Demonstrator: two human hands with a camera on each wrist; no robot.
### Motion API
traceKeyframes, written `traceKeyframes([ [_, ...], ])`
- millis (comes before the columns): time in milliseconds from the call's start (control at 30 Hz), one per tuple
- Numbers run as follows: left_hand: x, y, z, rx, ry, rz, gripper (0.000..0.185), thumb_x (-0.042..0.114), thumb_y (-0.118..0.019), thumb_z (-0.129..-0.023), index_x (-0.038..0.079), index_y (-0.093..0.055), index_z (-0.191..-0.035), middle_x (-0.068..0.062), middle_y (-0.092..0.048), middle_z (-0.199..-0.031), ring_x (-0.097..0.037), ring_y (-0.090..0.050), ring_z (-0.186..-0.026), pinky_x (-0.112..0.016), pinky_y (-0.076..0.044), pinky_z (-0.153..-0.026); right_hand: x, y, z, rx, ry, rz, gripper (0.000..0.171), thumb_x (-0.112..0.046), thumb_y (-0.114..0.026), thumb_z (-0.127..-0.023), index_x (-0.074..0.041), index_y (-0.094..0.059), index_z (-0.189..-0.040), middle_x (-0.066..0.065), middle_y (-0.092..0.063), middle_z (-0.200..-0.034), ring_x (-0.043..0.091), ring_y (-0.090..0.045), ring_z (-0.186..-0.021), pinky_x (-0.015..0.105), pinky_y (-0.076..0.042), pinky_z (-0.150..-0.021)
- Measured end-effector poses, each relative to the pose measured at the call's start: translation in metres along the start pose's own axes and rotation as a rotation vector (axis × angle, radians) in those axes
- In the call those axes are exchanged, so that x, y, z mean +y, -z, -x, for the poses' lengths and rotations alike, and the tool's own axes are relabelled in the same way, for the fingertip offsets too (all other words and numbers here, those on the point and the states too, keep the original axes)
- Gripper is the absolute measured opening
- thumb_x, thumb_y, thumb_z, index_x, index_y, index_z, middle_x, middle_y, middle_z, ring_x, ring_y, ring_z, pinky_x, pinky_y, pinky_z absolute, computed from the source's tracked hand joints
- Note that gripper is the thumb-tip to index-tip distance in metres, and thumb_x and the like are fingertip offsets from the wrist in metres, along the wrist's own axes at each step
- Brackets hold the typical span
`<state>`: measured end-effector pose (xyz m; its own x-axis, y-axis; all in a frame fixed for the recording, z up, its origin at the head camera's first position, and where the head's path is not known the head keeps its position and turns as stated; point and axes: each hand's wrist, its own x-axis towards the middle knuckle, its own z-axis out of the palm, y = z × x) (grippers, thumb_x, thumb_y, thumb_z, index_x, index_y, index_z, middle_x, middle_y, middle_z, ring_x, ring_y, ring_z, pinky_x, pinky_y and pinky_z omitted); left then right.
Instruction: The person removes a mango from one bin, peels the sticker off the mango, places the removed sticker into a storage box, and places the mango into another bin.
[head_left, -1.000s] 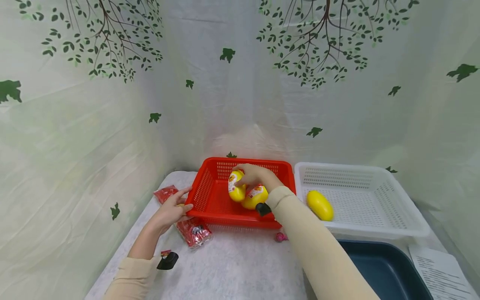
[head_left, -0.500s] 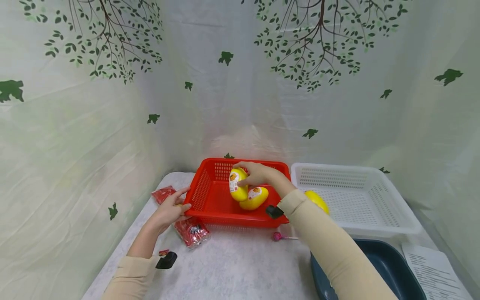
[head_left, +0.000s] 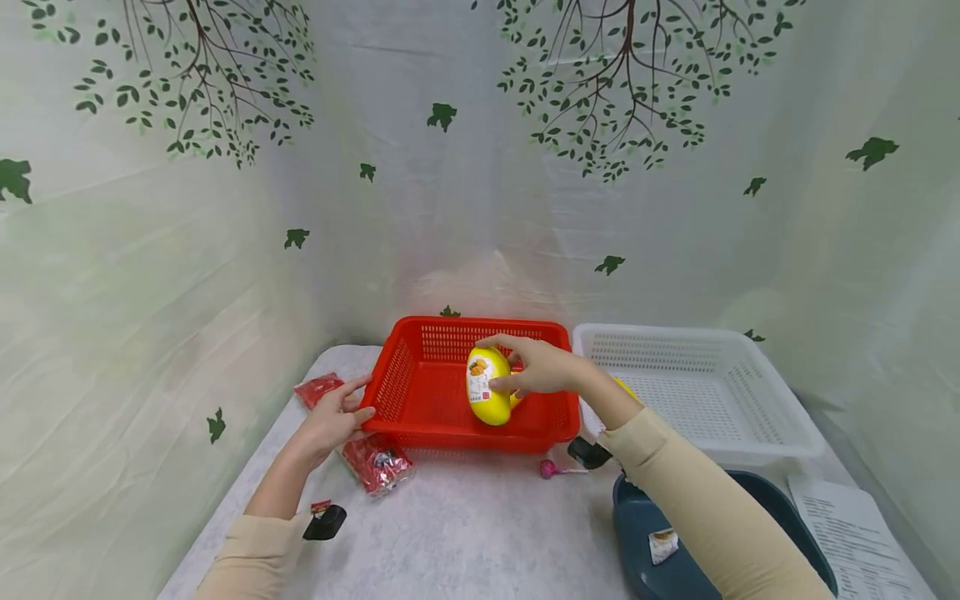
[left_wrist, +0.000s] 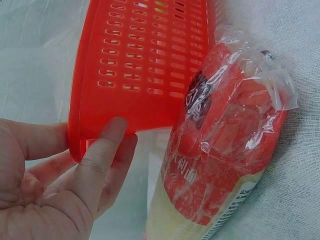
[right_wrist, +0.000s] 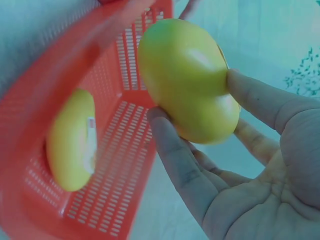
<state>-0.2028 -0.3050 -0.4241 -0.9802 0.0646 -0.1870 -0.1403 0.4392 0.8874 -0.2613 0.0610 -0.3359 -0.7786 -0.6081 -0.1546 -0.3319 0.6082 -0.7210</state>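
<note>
My right hand (head_left: 534,367) pinches a smooth yellow mango-shaped item (head_left: 489,386) with a white printed label, thumb on one side and fingers on the other. It is held upright over the red basket (head_left: 420,437). In the right wrist view a second yellow mango-shaped item (right_wrist: 72,142) lies on the basket floor; in the head view the held one mostly hides it. My left hand (head_left: 330,423) grips the basket's near left corner, its thumb and fingers (left_wrist: 95,165) around the rim in the left wrist view. A red plastic-wrapped packet (left_wrist: 220,130) lies beside that corner.
A white basket (head_left: 750,342) stands right of the red one, with a yellow item (head_left: 625,389) partly behind my right arm. In front is a dark blue tray (head_left: 633,533) holding a small packet (head_left: 663,546). A pink lollipop (head_left: 550,469) and printed paper (head_left: 847,525) lie nearby.
My right hand has lifted the mango-shaped item and drawn it right and nearer, so it now covers the second one. The left hand keeps its grip on the basket. The view has shifted slightly.
</note>
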Motion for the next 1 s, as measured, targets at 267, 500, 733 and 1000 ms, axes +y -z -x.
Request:
traceKeyframes([
  [267, 0.000, -0.003, -0.001, 0.015, 0.028, -0.015, 0.072, 0.014, -0.061, -0.109, 0.012, -0.024, -0.172, -0.032, -0.051, -0.151, -0.026, -0.069, -0.105, -0.039, -0.065, -0.094, 0.013, -0.020, 0.041, 0.022, 0.021, -0.053, 0.067, -0.027, -0.081, -0.096, -0.037, -0.052, -0.155, 0.005, -0.063, -0.138, 0.026, -0.061, -0.115, 0.035, -0.066, -0.083],
  [500, 0.001, -0.005, 0.000, 0.010, 0.022, -0.016, 0.072, 0.014, -0.060, -0.110, 0.012, -0.024, -0.171, -0.034, -0.048, -0.157, -0.025, -0.072, -0.109, -0.041, -0.065, -0.097, 0.029, -0.039, 0.064, 0.012, 0.003, -0.108, 0.068, -0.031, -0.082, -0.096, -0.038, -0.050, -0.156, 0.008, -0.063, -0.134, 0.027, -0.066, -0.108, 0.036, -0.066, -0.084],
  [733, 0.000, -0.005, 0.000, 0.016, 0.023, -0.019, 0.071, 0.015, -0.060, -0.110, 0.012, -0.024, -0.172, -0.033, -0.050, -0.155, -0.025, -0.072, -0.107, -0.039, -0.065, -0.095, 0.037, -0.055, 0.083, -0.020, 0.022, -0.210, 0.068, -0.029, -0.081, -0.097, -0.033, -0.048, -0.157, 0.010, -0.062, -0.130, 0.027, -0.070, -0.098, 0.041, -0.067, -0.084],
  [1000, -0.002, -0.005, -0.001, 0.013, 0.003, -0.015, 0.071, 0.014, -0.058, -0.110, 0.011, -0.022, -0.172, -0.034, -0.052, -0.153, -0.027, -0.073, -0.111, -0.042, -0.065, -0.096, 0.038, -0.072, 0.095, -0.040, 0.049, -0.194, 0.066, -0.029, -0.082, -0.096, -0.040, -0.050, -0.154, 0.002, -0.065, -0.124, 0.021, -0.066, -0.100, 0.029, -0.062, -0.081],
])
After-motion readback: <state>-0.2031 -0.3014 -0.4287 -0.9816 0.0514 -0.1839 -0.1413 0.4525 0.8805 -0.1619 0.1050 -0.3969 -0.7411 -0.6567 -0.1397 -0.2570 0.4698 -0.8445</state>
